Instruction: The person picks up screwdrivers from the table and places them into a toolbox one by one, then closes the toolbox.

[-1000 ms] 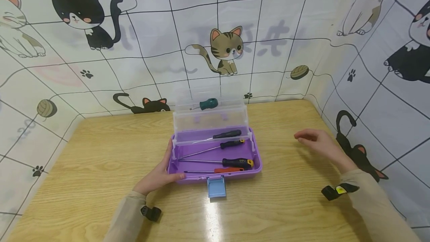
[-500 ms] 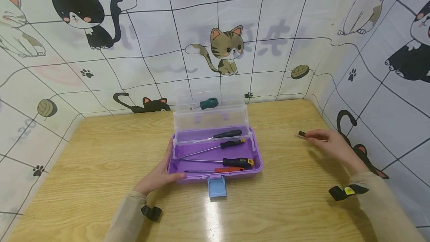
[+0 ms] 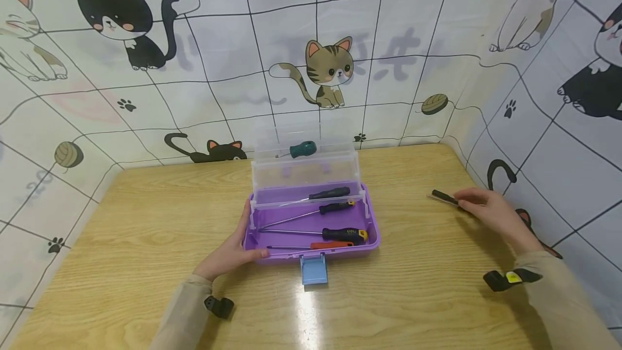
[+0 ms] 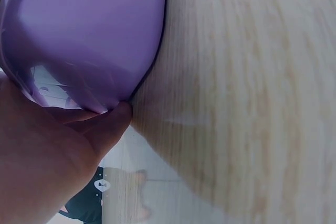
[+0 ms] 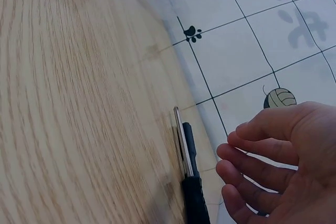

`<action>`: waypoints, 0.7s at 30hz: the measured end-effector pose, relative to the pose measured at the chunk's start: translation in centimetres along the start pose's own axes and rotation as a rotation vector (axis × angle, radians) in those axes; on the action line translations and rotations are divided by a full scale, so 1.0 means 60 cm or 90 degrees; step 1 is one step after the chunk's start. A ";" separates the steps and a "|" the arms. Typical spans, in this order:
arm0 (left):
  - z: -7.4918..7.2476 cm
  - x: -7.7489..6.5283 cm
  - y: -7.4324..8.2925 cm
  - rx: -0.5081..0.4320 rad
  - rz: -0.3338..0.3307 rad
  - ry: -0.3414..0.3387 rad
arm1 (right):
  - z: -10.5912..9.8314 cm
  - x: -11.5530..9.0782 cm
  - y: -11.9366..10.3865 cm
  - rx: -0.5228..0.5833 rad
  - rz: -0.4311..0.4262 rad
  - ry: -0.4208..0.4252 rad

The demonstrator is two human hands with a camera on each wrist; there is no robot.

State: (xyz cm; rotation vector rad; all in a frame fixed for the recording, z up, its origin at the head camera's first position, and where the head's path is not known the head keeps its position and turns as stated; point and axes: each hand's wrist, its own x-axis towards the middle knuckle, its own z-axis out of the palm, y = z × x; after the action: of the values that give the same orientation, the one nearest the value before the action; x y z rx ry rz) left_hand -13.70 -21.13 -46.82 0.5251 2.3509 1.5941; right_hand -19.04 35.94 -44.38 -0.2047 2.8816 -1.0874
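A purple toolbox (image 3: 371, 231) stands raised-lid on the table, with several screwdrivers inside, among them a large black-and-yellow screwdriver (image 3: 345, 236) and a red-handled screwdriver (image 3: 331, 245). My left hand (image 3: 232, 255) holds its left end, thumb on the front rim; in the left wrist view, fingertips press its purple wall (image 4: 94, 30). My right hand (image 3: 488, 212) hovers at the table's right side, fingers loosely bent. Beside it in the right wrist view lie a screwdriver (image 5: 194, 200) with a silver shaft and a slim black tool (image 5: 189, 142), apart from the fingers.
A stubby green screwdriver (image 3: 303, 149) shows at the clear lid (image 3: 303, 172). The box's blue latch (image 3: 313, 270) hangs down in front. A cat-printed cloth (image 3: 218, 85) borders the wooden table (image 3: 160, 220) at the back and right.
My right hand has drawn back to the right, uncovering the black tool and silver shaft that it hid. The left hand and the toolbox have stayed put.
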 end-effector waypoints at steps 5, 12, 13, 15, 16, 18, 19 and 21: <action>0.001 0.000 -0.001 -0.003 0.005 0.000 | -0.002 -0.005 0.007 0.008 0.008 0.015; 0.002 0.002 -0.001 -0.006 0.015 -0.002 | -0.002 -0.008 0.020 0.004 0.003 0.027; 0.002 0.002 -0.001 -0.007 0.015 -0.002 | -0.002 -0.008 0.022 -0.001 0.006 0.028; 0.002 0.001 -0.001 -0.006 0.014 -0.001 | -0.002 -0.009 0.027 -0.010 0.012 0.027; 0.002 0.001 -0.001 -0.005 0.014 0.000 | -0.002 -0.009 0.029 -0.013 0.018 0.029; 0.001 0.001 -0.001 -0.003 0.012 0.000 | -0.001 -0.010 0.033 -0.016 0.026 0.030; 0.001 0.001 -0.001 -0.003 0.011 0.001 | 0.000 -0.011 0.036 -0.014 0.030 0.032; 0.001 0.000 0.000 -0.003 0.010 0.002 | 0.001 -0.013 0.040 -0.011 0.037 0.043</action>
State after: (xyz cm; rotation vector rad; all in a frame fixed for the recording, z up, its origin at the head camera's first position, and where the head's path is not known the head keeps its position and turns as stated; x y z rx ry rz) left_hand -13.68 -21.06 -46.83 0.5427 2.3505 1.6069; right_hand -18.54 37.80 -46.01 -0.0854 2.9375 -1.0809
